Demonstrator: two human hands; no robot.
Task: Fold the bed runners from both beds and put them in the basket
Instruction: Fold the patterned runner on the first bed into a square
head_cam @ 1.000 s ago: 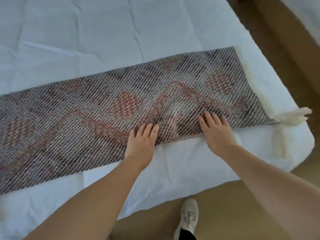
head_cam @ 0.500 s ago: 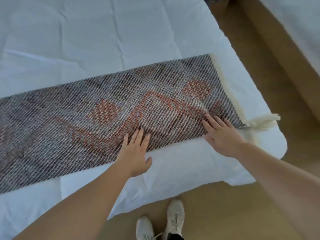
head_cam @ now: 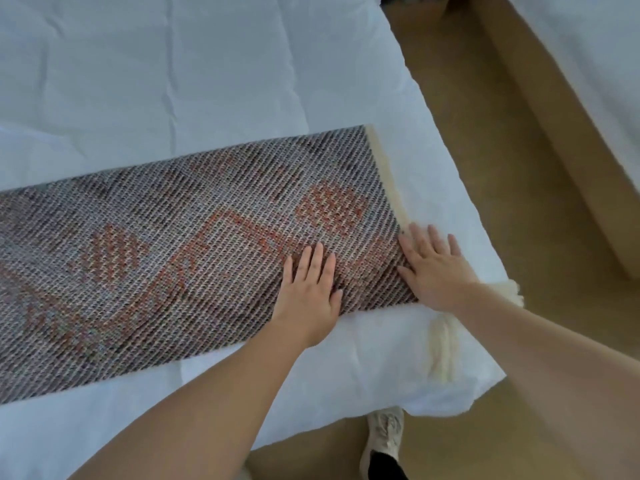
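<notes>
White quilted bedding on the large bed point(head_cam: 207, 64) is carrying a long woven grey runner with red diamond motifs point(head_cam: 173, 265), which is lying flat across its near end, its cream fringed edge point(head_cam: 388, 178) sitting close to the bed's right side. The left hand point(head_cam: 308, 292) is resting flat and open on the weave, gripping nothing; the right hand point(head_cam: 433, 268) is pressing open-palmed on the near right corner. The cloth is looking soft, limp and fairly thick, so pinching both right corners is probably suiting the fold best. No basket is showing.
</notes>
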